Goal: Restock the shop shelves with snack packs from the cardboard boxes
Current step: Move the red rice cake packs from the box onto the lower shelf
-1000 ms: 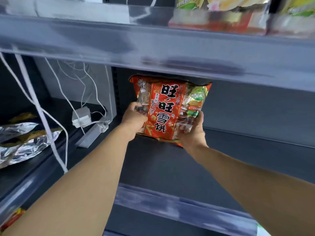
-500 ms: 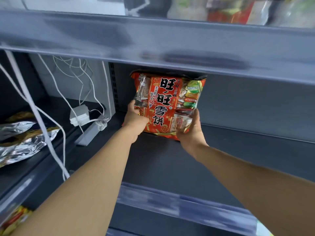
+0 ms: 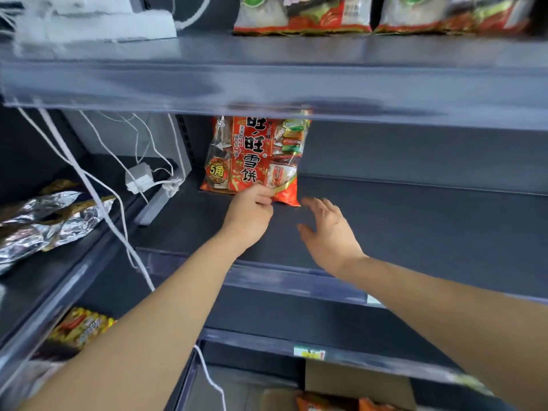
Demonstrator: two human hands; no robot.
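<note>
Head view: the left hand (image 3: 250,210) pinches the bottom seam of a red plastic snack pack (image 3: 255,155), which stands upright at the back of a dark grey metal shelf (image 3: 415,221). The right hand (image 3: 329,232) hovers just beside the pack, fingers spread, holding nothing. The pack's top is hidden behind the upper shelf's front edge (image 3: 296,84).

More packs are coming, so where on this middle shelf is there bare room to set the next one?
The dark grey shelf board is bare right of the red plastic snack pack, out to the frame's right edge; the open right hand hovers there. Crowded: the left bay, with white cables and silver foil bags.
</note>
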